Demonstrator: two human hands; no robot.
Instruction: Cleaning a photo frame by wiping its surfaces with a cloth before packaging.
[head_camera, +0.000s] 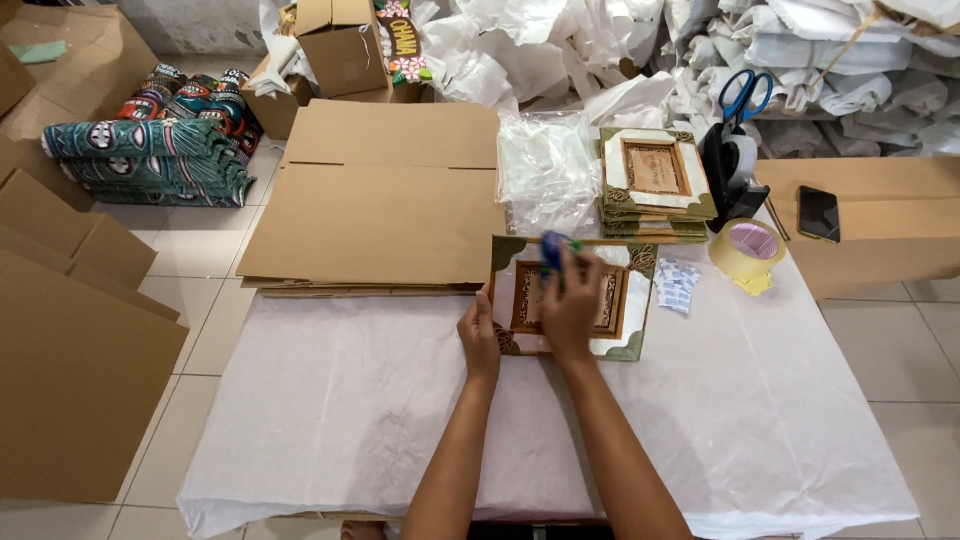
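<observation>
A square wooden picture frame (626, 300) with white panels and green corner pieces lies on the white-covered table (350, 410). My left hand (479, 338) rests on its lower left edge, fingers curled against it. My right hand (572, 300) lies over the frame's middle and holds a small blue object (553, 248) against its top part. What the blue object is cannot be made out.
A stack of similar frames (655, 182) stands behind, with clear plastic bags (545, 170) beside it. Flat cardboard sheets (380, 200) lie at the left back. A tape roll (748, 250), small white packets (677, 284), blue scissors (745, 95) in a holder and a phone (818, 213) sit at the right.
</observation>
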